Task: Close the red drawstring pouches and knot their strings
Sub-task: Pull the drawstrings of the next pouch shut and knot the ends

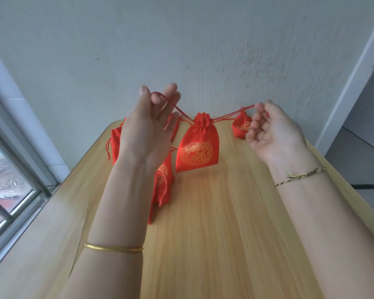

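strings are drawn taut to both sides of a red satin drawstring pouch [197,145] with a round gold print, which is held up between the hands over the far middle of a pale wooden table [225,223]. its mouth is gathered shut; whether its lower edge touches the tabletop cannot be told. the left string [177,107] is hooked and pinched between the thumb and a curled finger of the raised left hand [148,128], the other fingers being kept straight. the right string [231,115] is pinched at the fingertips of the right hand [272,134], whose fingers are curled. other red pouches are seen on the table: a far-left pouch [115,143], a near pouch [162,184] under the left wrist, and a small pouch [241,126] behind the right hand. a gold bangle [113,248] is worn on the left forearm, a braided thread bracelet [300,176] on the right wrist.
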{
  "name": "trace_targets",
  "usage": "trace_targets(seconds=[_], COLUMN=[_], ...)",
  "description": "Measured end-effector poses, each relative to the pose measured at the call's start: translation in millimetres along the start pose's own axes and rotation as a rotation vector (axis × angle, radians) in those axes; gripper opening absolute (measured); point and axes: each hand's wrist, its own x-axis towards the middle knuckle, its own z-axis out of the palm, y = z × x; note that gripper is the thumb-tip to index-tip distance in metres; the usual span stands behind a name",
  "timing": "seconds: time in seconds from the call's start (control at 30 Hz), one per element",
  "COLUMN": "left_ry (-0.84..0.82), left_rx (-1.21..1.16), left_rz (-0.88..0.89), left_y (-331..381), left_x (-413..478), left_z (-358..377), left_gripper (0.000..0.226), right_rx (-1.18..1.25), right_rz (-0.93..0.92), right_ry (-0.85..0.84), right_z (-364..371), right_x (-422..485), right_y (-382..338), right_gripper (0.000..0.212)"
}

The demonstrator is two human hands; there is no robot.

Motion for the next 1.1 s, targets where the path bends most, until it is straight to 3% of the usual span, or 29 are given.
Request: trace_targets(seconds=[0.23, 0.37, 0.53, 0.6, 0.7, 0.8, 0.87, 1.1], left_ry=[-0.242, -0.322, -0.389, -0.393, -0.392, -0.389, -0.377, -0.206], left_rx=[0.383, 0.541, 0.65, 0.597, 0.489, 0.442, 0.444, 0.416], left_rz=[0.009, -0.044, -0.051, -0.07, -0.096, -0.095, -0.088, -0.055], left_y=[-4.8, -9.2, -9.7, -8.2, -4.2, -0.9, 0.4, 1.4], left_x=[-12.5, -17.7, -21.0, -20.5, -20.2, -18.2, -16.1, -12.6], left_z=[12.1, 15.3, 19.3, 19.2, 18.9, 16.2, 13.1, 6.2], left_gripper=[0.017, 0.022, 0.017, 0.018, 0.02, 0.021, 0.019, 0.015], right_rx=[-0.352, -0.515, -0.496, -0.428, -0.54, -0.646, -0.671, -0.554], right_rz=[-0.445, -0.612, -0.529, -0.423, -0.262, -0.144, -0.154, -0.351], right_ry=[-0.268, -0.357, -0.473, -0.464, -0.442, -0.641, -0.685, -0.585], right_z=[22.4, 27.3, 27.8, 26.6, 20.9, 17.4, 18.2, 21.4], right_x=[-34.9, -48.2, -52.9, -47.2, -36.4, -37.6, -39.5, -36.6], right_y=[-7.1, -6.4, -4.5, -3.6, -3.2, -1.9, 0.2, 0.4], right_gripper=[0.03, 0.028, 0.027, 0.031, 0.032, 0.033, 0.028, 0.024])
